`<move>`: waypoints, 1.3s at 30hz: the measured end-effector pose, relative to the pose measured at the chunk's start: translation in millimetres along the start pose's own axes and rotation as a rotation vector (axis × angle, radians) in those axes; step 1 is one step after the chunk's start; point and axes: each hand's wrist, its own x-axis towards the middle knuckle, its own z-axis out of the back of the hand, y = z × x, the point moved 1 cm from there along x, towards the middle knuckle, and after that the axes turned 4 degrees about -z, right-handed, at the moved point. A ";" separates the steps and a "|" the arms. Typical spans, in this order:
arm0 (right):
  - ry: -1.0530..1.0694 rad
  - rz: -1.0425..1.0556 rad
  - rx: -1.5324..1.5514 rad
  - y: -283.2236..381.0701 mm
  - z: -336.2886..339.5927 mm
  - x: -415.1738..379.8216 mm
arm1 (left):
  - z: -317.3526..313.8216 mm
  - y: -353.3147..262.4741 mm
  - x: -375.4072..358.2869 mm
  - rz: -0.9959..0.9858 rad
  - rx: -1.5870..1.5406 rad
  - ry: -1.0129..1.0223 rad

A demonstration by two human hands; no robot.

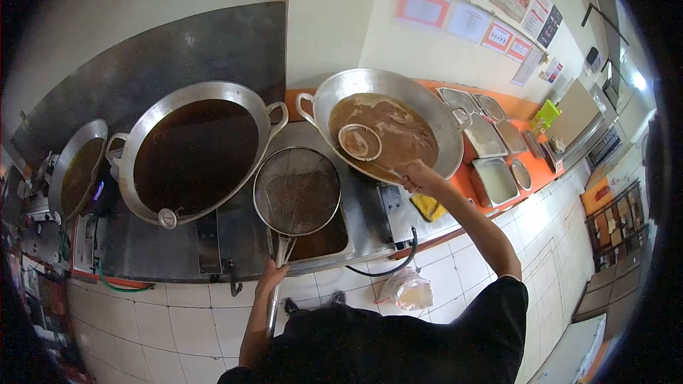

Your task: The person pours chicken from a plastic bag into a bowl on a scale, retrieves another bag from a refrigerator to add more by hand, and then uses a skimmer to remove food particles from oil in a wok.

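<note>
My left hand (271, 275) is wrapped round the long metal handle of a large round mesh skimmer (297, 192). The skimmer's mesh lies over a rectangular opening in the steel counter, where dark brown liquid (321, 240) shows below. With my right hand (421, 178), I grip the handle of a small round strainer (360, 142). Its head sits at the surface of cloudy brown liquid (413, 128) in the right wok (449, 153), with pale foam inside its rim. My right wrist passes over the wok's near rim.
A middle wok (128, 174) holds dark liquid, with a dial thermometer (167, 218) at its rim. Another wok (96, 129) stands far left. Metal trays (496, 181) line the orange counter at right. A yellow cloth (427, 207) lies near the wok; a plastic bag (407, 289) is on the floor.
</note>
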 end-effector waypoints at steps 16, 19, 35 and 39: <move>-0.149 -0.159 0.045 14.8 -35.4 -35.0 | 24.5 -50.0 -29.7 0.074 -0.154 0.068; -0.224 -0.244 0.092 8.6 -42.0 -34.7 | 20.8 -46.3 -29.1 0.068 -0.145 0.034; -0.237 -0.180 -0.188 32.9 -57.3 -53.3 | 36.8 -71.5 -38.9 0.048 -0.134 0.084; -0.292 -0.245 -0.007 30.4 -55.5 -54.1 | 33.6 -65.3 -37.3 0.052 -0.124 0.114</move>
